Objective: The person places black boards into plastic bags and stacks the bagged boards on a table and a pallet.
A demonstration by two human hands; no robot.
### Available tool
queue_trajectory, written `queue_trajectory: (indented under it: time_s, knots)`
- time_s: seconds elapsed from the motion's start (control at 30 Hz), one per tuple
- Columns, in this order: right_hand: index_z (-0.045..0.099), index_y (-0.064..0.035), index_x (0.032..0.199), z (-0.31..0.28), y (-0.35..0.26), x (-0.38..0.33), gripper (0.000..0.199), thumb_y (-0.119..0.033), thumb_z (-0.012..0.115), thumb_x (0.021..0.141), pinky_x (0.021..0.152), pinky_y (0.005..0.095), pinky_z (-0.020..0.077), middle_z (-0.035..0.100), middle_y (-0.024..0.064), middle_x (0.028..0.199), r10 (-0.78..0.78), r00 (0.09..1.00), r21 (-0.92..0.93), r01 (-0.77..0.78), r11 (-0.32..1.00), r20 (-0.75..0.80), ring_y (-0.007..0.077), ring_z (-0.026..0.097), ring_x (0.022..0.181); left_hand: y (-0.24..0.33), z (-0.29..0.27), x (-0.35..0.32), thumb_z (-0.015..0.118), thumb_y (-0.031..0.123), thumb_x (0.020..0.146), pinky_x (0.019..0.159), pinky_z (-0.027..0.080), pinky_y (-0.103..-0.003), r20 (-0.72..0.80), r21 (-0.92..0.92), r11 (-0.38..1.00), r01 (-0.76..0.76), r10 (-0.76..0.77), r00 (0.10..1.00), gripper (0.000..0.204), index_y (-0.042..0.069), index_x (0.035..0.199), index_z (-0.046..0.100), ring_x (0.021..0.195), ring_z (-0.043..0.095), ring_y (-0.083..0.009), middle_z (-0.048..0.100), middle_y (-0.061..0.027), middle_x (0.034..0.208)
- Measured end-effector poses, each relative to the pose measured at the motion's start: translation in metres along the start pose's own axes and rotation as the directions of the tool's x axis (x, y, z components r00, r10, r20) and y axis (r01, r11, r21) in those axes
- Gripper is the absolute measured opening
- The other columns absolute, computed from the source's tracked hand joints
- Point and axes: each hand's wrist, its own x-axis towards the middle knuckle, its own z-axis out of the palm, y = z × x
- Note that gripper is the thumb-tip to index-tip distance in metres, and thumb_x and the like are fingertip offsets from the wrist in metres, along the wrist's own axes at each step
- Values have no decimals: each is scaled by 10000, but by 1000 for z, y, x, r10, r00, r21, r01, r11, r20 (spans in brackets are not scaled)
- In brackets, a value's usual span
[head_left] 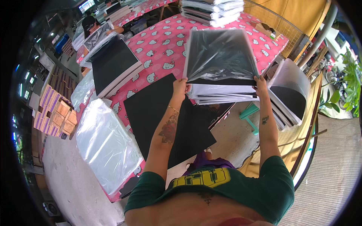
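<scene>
Seen from the headset feed I am monitoring, both of the person's bare hands grip one stack of plastic-wrapped black sheets [220, 67] at its near edge. The left hand [180, 87] has its fingers curled closed over the near left corner; the right hand [261, 83] is clamped the same way on the near right corner. The stack hangs over the table's near edge, tilted up toward the camera, with white layers showing beneath the glossy wrap.

In my judgement the risk lies in that slick film: held only at two corners, the lower layers could slide out and spill toward the concrete floor [233, 132], or the wrap could tear under the weight.

Just below the left forearm, a single bare black sheet [166, 116] lies flat on the pink patterned tablecloth [162, 41], its corner overhanging the edge. Left of it rests a pile of clear plastic bags [107, 143]. To the right, another leaning stack of black-and-white sheets [288, 94] stands beside a teal stool [249, 115].

Farther along the table sits a second wrapped stack [113, 64], and at the far end a tall heap of bundles [211, 11]. A co-worker in a dark cap [89, 23] works beyond it. The room looks like an open-sided workshop, with purple-and-tan boxes [52, 113] at left, a yellow awning above and greenery outside at right.
</scene>
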Motion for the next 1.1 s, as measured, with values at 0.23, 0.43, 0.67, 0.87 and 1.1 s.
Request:
queue_trajectory:
  time_s: [0.23,0.43,0.67,0.87,1.1]
  knots:
    - [520,-122,981,-25,39,17,173,-217,589,854,575,334,418,512,7,818,40,999,-125,-41,991,-15,148,496,751,-43,-51,-62,627,177,831,600,505,-245,-66,-9,996,-85,84,994,238,23,1011,604,672,614,-129,630,-57,826]
    - [558,-107,1132,-57,36,39,330,-288,578,856,597,374,497,559,86,927,-47,989,-431,-19,902,-143,227,560,880,-36,-267,-203,627,109,822,644,497,-261,-349,630,747,-214,518,781,163,-2,939,641,701,620,-134,648,-97,785]
    - [603,-61,1119,60,36,-82,403,-362,605,852,911,383,388,497,219,1178,-655,725,-585,442,680,-215,326,487,1043,-62,-450,-351,612,224,791,640,455,-429,-324,941,239,238,439,838,201,23,803,597,710,594,-361,616,-169,735]
    - [598,-7,1034,192,87,-226,250,-215,580,897,783,310,440,591,92,972,-389,879,71,385,920,277,177,547,856,-41,-442,-371,515,169,902,598,452,-377,-442,850,527,24,687,577,178,-3,890,560,621,565,-277,579,-158,712]
    - [588,-14,1092,296,89,-490,371,-325,595,890,805,256,444,605,42,1005,99,25,-75,-474,877,995,104,565,923,24,-237,-380,576,176,883,602,461,-278,-32,696,506,-509,730,683,174,15,947,594,702,571,-148,582,-95,842]
